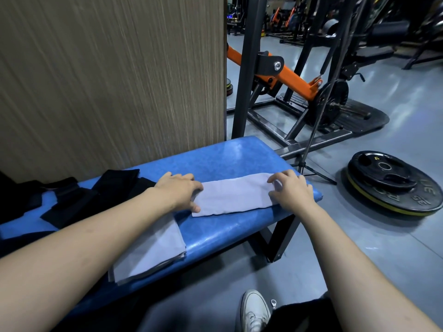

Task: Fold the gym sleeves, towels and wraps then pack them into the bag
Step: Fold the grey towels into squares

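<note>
Gym floor, blue bench (230, 154) as landmark; at its right end, grey towel (233, 195) half folded, left hand (178, 191) pressing one end, right hand (291, 191) with curled fingers pinching the other; folded grey towel (153, 250) nearer; black wraps (96, 192) leftward unfolded, nothing packed

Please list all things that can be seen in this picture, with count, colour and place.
towel: 1, light grey, folded strip across the bench's right end
second towel: 1, light grey, folded, at the bench's near edge under the left forearm
wraps: several, black, on the bench's left part
bench: 1, blue, in front of the person
wall: 1, wood-grain brown, behind the bench
machine: 1, black and orange, on the floor behind
plates: a stack, black with yellow rim, floor at right
shoe: 1, white, bottom
left hand: on the towel's left end
right hand: fingers curled on the towel's right end
</note>
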`<state>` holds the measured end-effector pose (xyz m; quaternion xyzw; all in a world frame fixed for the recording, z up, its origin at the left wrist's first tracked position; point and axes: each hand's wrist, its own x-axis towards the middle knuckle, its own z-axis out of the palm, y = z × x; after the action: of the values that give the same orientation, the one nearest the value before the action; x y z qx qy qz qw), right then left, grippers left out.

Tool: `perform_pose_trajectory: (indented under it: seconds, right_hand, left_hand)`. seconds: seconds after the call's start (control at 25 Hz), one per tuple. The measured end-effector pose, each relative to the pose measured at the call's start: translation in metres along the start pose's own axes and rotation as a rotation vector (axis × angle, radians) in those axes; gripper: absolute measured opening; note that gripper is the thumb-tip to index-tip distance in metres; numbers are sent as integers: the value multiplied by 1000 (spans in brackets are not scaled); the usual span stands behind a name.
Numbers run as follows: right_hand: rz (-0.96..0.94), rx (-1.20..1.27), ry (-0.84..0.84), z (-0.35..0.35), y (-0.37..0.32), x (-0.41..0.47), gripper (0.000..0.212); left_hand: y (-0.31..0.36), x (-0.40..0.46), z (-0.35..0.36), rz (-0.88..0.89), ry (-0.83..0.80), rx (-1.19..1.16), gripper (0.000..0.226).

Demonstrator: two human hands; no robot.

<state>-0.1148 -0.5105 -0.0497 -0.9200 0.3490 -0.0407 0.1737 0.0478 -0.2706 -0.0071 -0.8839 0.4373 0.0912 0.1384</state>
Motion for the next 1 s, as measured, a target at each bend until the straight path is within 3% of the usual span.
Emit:
perform_pose_trajectory:
  seconds: [0.16, 0.32, 0.48, 0.68, 1.0]
  right_hand:
    - [157, 183, 31, -7, 5, 0, 42]
    - [156, 188, -26, -3, -5, -2, 51]
    - [186, 432, -114, -11, -1, 1, 62]
    - [272, 751, -216, -25, 7, -10, 27]
    - [213, 689, -46, -28, 5, -14, 18]
  left_hand:
    - [-5, 2, 1, -47, -2, -157, 63]
    - [-4, 2, 8, -41, -39, -151, 69]
    - [-6, 6, 7, 2, -47, -192, 68]
    - [-11, 10, 10, 39, -48, -215, 67]
    - [-19, 14, 17, 68, -41, -381, 63]
